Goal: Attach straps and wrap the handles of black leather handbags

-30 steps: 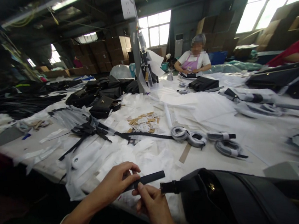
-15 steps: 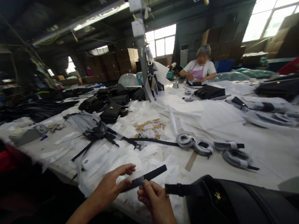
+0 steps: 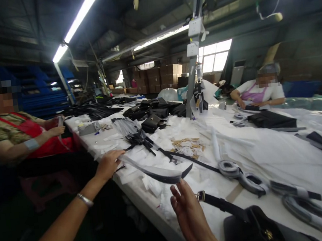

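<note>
My left hand (image 3: 110, 165) is stretched out over the table edge, its fingers closed on one end of a black strap (image 3: 167, 178) partly covered by a translucent white wrapping strip. The strap sags to the right, and its dark tip curls up. Under that far end is my right hand (image 3: 190, 211), palm turned left and fingers stretched, the fingertips at the strap's lower edge. Just right of it, a buckled strap (image 3: 224, 204) sticks out from a black bag (image 3: 254, 227) with a gold-coloured clasp.
Coiled wrapped straps (image 3: 228, 168) lie along the table (image 3: 158, 209). Behind them are brown tags (image 3: 191, 145), a bundle of straps (image 3: 130, 131) and black bags (image 3: 152, 122). A post (image 3: 193, 82) rises mid-table. One co-worker (image 3: 32, 130) sits left, another (image 3: 257, 92) across.
My left hand has drawn away left with the strap end, stretching the strap between my hands. My right hand's fingers have straightened. The view has swung left, showing the seated co-worker.
</note>
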Tool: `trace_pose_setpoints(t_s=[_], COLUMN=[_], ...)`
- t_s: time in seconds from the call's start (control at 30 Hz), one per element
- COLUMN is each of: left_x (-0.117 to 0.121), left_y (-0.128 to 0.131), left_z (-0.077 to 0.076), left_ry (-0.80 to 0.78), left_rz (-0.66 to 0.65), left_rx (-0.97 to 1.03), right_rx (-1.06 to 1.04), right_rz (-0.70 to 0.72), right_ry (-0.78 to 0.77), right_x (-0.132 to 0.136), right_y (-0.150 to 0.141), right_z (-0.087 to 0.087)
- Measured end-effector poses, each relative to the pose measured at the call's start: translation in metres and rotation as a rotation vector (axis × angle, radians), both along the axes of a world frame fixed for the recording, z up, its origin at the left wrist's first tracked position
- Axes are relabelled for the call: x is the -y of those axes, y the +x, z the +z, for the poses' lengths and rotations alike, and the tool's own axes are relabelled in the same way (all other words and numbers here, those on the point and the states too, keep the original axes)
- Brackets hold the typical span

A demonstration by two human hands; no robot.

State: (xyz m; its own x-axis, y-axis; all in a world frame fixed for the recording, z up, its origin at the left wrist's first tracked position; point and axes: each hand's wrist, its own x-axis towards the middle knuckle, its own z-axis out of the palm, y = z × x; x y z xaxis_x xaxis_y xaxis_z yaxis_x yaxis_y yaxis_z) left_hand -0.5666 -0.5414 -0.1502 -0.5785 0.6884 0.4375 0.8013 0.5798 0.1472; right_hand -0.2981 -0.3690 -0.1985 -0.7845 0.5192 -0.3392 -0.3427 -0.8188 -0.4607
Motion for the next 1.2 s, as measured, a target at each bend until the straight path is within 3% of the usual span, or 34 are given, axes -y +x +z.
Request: trace_pose_setpoints(t_s=[0.13,0.27,0.37,0.43,0.5,0.57,0.73,0.83,0.93,1.0,1.07,1.2], left_x=[0.013,0.043,0.081,0.110,0.140,0.168,0.218,0.225,0.223,0.220,0.216,0.183], left_y=[-0.007,0.028,0.073,0.103,0.129,0.149,0.181,0.194,0.206,0.212,0.218,0.230], left_z=[0.058,0.113,0.136,0.136,0.121,0.091,-0.023,-0.089,-0.139,-0.159,-0.167,-0.149], left_ry=[0.104,0.130,0.038,-0.029,-0.056,-0.064,-0.043,0.043,0.096,0.075,0.051,0.104], left_rz=[0.058,0.124,0.159,0.178,0.196,0.215,0.290,0.287,0.281,0.227,0.090,-0.237], left_rx=[-0.175,-0.417,-0.534,-0.572,-0.537,-0.397,0.241,0.508,0.707,0.853,1.065,1.373], right_rx=[-0.186,-0.258,-0.301,-0.308,-0.312,-0.300,-0.143,-0.068,-0.031,-0.005,0.009,0.020], right_rz=[0.052,0.059,0.038,0.019,-0.007,-0.025,0.114,0.182,0.205,0.217,0.231,0.267], right_ry=[-0.084,-0.129,-0.055,0.053,0.196,0.340,0.607,0.662,0.642,0.609,0.572,0.540], right_x=[0.006,0.011,0.016,0.021,0.028,0.036,0.060,0.075,0.088,0.094,0.100,0.112], right_y=[-0.004,0.005,0.020,0.033,0.045,0.056,0.071,0.071,0.071,0.074,0.077,0.083], right_z=[0.023,0.043,0.052,0.054,0.053,0.046,0.011,-0.017,-0.043,-0.058,-0.071,-0.088])
